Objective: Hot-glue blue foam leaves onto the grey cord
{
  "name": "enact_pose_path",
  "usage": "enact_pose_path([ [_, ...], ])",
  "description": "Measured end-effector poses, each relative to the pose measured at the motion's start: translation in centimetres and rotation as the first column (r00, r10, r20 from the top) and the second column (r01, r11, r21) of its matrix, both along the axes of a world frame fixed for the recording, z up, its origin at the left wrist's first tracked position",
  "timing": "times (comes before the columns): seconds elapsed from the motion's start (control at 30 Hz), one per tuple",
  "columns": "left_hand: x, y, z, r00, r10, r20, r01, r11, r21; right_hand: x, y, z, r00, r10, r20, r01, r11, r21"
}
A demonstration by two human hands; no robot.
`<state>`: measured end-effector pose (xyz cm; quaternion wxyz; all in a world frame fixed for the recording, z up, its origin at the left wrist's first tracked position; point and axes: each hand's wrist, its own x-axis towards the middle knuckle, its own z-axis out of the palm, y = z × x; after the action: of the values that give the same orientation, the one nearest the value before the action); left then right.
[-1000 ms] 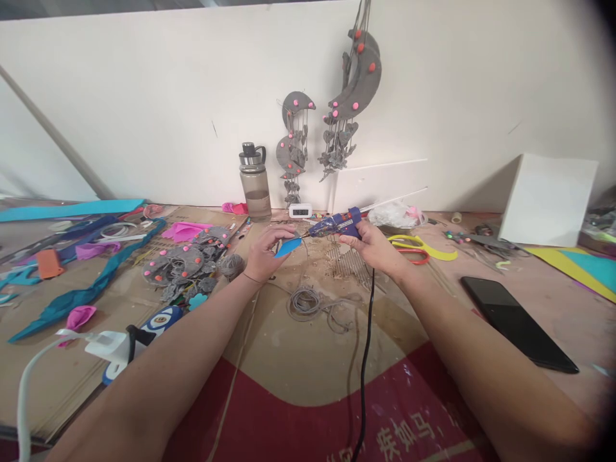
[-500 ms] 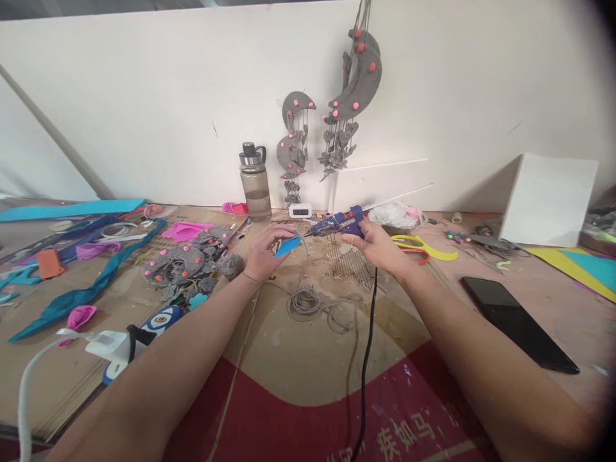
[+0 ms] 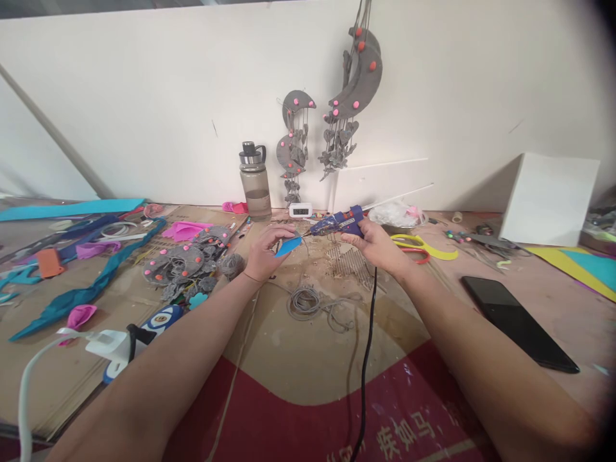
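Note:
Over the middle of the worktable, my left hand [image 3: 265, 250] pinches a small blue felt piece [image 3: 289, 246]. My right hand [image 3: 378, 244] is wrapped round a blue hot glue gun [image 3: 339, 222], its nozzle pointing left at the tip of the felt. Whether nozzle and felt touch I cannot tell. From the gun's handle a black cord [image 3: 369, 346] runs down toward me. Below the hands a loose coil of grey cord [image 3: 305, 303] lies on the cardboard [image 3: 308, 366]. A ball of grey yarn [image 3: 231, 265] rests beside my left wrist.
Grey felt moons with pompoms [image 3: 185, 260] lie at left, near felt strips [image 3: 96, 289] and a white plug [image 3: 113, 346]. A water bottle [image 3: 255, 186] and small clock [image 3: 301, 210] stand behind. Yellow-handled scissors [image 3: 428, 247] and a phone [image 3: 517, 321] are at right. Moon mobiles [image 3: 359, 83] hang against the wall.
Almost nothing differs. Both hands keep their places, with the glue gun's nozzle still by the tip of the blue felt.

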<state>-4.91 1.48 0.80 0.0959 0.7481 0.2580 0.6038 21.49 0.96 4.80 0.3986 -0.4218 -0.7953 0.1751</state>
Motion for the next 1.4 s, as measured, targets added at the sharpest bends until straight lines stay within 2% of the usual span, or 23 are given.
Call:
enact_pose_path([
  [0.2,0.1,0.1,0.0,1.0,0.003,-0.01,-0.003,0.999,0.041,0.0,-0.1,0.2,0.999,-0.018,0.045,0.017,1.0,0.023],
  [0.37,0.0,0.4,-0.2,0.999,-0.013,0.033,0.011,0.999,0.053,0.3,-0.3,0.4,1.0,-0.013,0.02,0.013,0.999,0.032],
  [0.43,0.1,0.5,-0.4,0.995,-0.027,0.093,0.029,0.999,-0.026,0.3,-0.2,0.2,0.999,-0.05,-0.021,0.049,0.998,-0.038],
  [0.53,0.5,0.7,-0.6,0.972,0.007,0.234,0.041,0.979,-0.201,0.3,0.3,-0.5,0.988,-0.131,-0.086,0.111,0.972,-0.209],
  [0.63,0.8,1.1,-0.9,0.929,0.054,0.365,0.073,0.942,-0.327,0.1,1.1,-1.7,0.978,-0.128,-0.162,0.063,0.933,-0.353],
  [0.73,1.0,1.2,-0.8,0.857,0.048,0.512,0.218,0.868,-0.445,0.0,1.9,-2.9,0.949,-0.097,-0.299,-0.059,0.879,-0.473],
  [0.77,1.0,1.2,-0.7,0.832,0.042,0.553,0.272,0.838,-0.473,0.1,2.1,-3.2,0.945,-0.108,-0.309,-0.064,0.866,-0.497],
  [0.83,1.1,1.1,-0.4,0.795,0.037,0.605,0.351,0.785,-0.51,0.2,2.5,-3.7,0.965,-0.182,-0.19,0.059,0.855,-0.515],
  [0.9,1.2,0.9,0.0,0.768,0.045,0.639,0.406,0.738,-0.539,0.4,2.7,-3.9,0.953,-0.291,0.087,0.297,0.834,-0.466],
  [0.97,1.4,0.7,0.2,0.752,0.057,0.657,0.432,0.711,-0.555,0.4,2.5,-3.8,0.853,-0.363,0.376,0.491,0.803,-0.338],
  [1.07,1.7,0.5,0.4,0.744,0.048,0.667,0.452,0.699,-0.554,0.2,1.8,-3.5,0.677,-0.409,0.612,0.582,0.807,-0.104],
  [1.13,1.9,0.5,0.4,0.747,0.036,0.664,0.46,0.693,-0.555,0.2,1.2,-3.1,0.575,-0.476,0.665,0.596,0.801,0.059],
  [1.2,2.0,0.4,0.3,0.759,0.028,0.65,0.458,0.687,-0.565,0.1,0.5,-2.5,0.527,-0.575,0.626,0.608,0.77,0.195],
  [1.23,2.0,0.4,0.3,0.769,0.023,0.639,0.454,0.685,-0.57,-0.1,0.3,-2.2,0.555,-0.608,0.568,0.597,0.767,0.237],
  [1.3,2.2,0.3,0.2,0.788,0.014,0.615,0.439,0.687,-0.578,-0.9,-0.3,-1.4,0.716,-0.577,0.393,0.517,0.817,0.255],
  [1.37,2.4,0.1,0.1,0.809,0.01,0.588,0.417,0.696,-0.585,-2.4,-0.9,-1.0,0.911,-0.376,0.172,0.349,0.922,0.167],
  [1.4,2.5,0.0,0.1,0.82,0.006,0.572,0.404,0.701,-0.587,-3.3,-1.2,-1.0,0.964,-0.263,0.051,0.258,0.963,0.082],
])
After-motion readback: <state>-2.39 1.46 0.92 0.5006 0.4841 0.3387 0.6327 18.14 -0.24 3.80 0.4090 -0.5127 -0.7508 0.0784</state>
